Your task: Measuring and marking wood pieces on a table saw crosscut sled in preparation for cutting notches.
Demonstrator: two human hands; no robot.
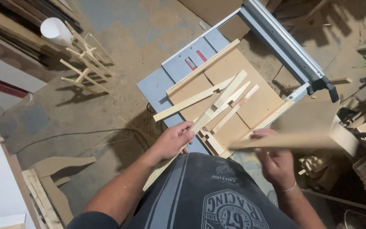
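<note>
My left hand [175, 140] grips a long pale wooden strip [221, 99] that runs diagonally from my waist up over the table saw sled. My right hand [276, 163] holds another wooden strip [293, 141], blurred by motion, lying roughly level and pointing right. Both hands are at the near edge of the brown sled board [255, 101], which carries several more loose strips [191, 104] and sits on the grey table saw top [157, 87].
The saw's grey fence rail [284, 42] runs along the far right. A small wooden frame [85, 63] and a white cone-shaped object [56, 30] stand on the dusty floor at left. Wood offcuts [318, 163] lie at right, and board cut-outs [60, 165] at lower left.
</note>
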